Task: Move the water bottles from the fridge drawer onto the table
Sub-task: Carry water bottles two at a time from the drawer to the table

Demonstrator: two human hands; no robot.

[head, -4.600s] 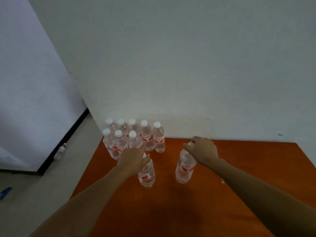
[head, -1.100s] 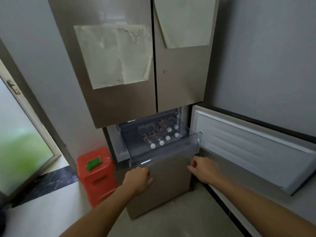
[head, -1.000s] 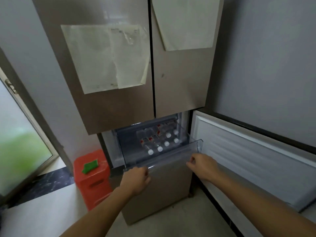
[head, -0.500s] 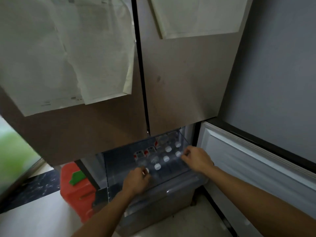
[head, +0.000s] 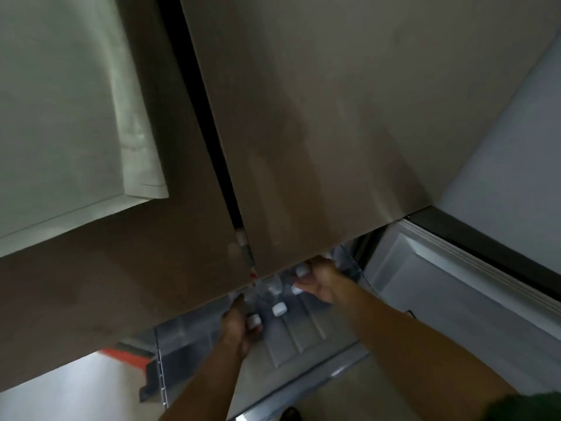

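The clear fridge drawer [head: 291, 341] is pulled out below the brown upper doors. Several water bottles with white caps lie inside; one free cap [head: 279, 309] shows in the middle, the rest are mostly hidden under the door edge. My left hand [head: 239, 325] is inside the drawer, curled around a bottle whose white cap [head: 253, 321] sticks out by the fingers. My right hand [head: 318, 281] reaches deeper at the back right, its fingers wrapped on a bottle with a cap [head: 297, 290] at the palm's edge.
The upper fridge doors [head: 303, 132] fill most of the view, with a paper sheet [head: 69, 117] on the left one. The open lower door [head: 455, 287] stands to the right. A red bin [head: 127, 355] peeks out at the lower left, above pale floor.
I have moved close to the fridge. Both hands have gone from the drawer's front rim into the drawer and closed around bottles. The view has dropped under the upper doors.
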